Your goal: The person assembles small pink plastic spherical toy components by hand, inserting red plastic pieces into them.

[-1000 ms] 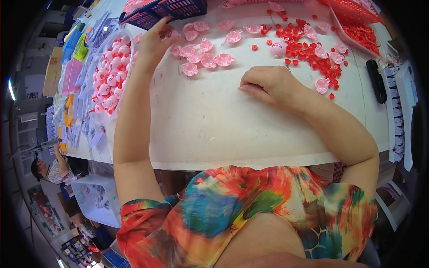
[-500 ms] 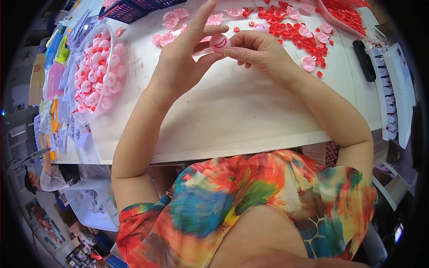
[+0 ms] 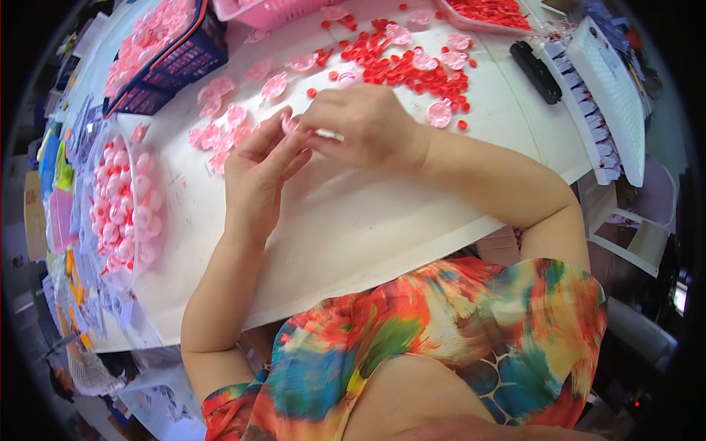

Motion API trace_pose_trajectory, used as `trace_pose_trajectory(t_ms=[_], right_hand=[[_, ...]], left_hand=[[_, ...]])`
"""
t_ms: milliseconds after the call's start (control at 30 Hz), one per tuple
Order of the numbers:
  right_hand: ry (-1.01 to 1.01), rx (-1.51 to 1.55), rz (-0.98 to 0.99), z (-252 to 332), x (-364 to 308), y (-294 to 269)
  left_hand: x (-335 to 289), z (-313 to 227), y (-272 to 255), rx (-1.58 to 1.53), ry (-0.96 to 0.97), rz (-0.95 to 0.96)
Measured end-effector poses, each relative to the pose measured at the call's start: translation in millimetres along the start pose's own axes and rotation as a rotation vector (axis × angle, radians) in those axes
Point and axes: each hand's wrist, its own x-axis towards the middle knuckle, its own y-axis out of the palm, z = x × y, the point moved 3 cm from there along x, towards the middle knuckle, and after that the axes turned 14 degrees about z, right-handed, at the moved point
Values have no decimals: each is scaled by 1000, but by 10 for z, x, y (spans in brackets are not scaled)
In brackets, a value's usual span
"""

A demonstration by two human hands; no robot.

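Observation:
A small pink ball (image 3: 289, 123) sits in the fingers of my left hand (image 3: 254, 165), its lower part hidden by them. My right hand (image 3: 368, 125) is closed against the ball's right side, fingertips pinched together. Whatever lies between those fingertips is hidden. Beyond my hands, translucent pink shell-like pieces (image 3: 274, 86) are scattered over the white table (image 3: 353, 198). Many small red caps (image 3: 412, 73) lie in a loose heap past my right hand. A pink ball with a curved mark (image 3: 346, 76) lies just behind that hand.
At the left stands a clear tub (image 3: 134, 206) of pink balls with red bits. Behind it, a navy basket (image 3: 168, 82) holds pink pieces. A pink basket (image 3: 283, 10) and a tray of red parts (image 3: 482, 28) stand at the back. A black elongated object (image 3: 535, 71) lies right.
My view has shifted, bringing the navy and pink baskets further in. The left hand's raised fingers have curled in around the ball. My right hand has turned over, its back now upward.

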Motion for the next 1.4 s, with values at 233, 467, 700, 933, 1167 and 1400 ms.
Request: trace_pose_trajectory(t_ms=[233, 467, 700, 933, 1167, 1400], right_hand=[[-73, -114, 49, 108, 24, -16], [196, 200, 89, -160, 149, -130], [438, 170, 251, -677, 429, -311], [389, 37, 457, -736, 522, -35], [761, 885, 358, -634, 493, -202], [706, 1190, 297, -506, 314, -216]], left_hand=[[4, 68, 21, -92, 115, 31], [17, -25, -158, -127, 130, -48], [62, -123, -214, -119, 73, -9], [55, -108, -181, -83, 50, 60], [43, -60, -168, -180, 69, 126], [92, -110, -185, -219, 158, 9]])
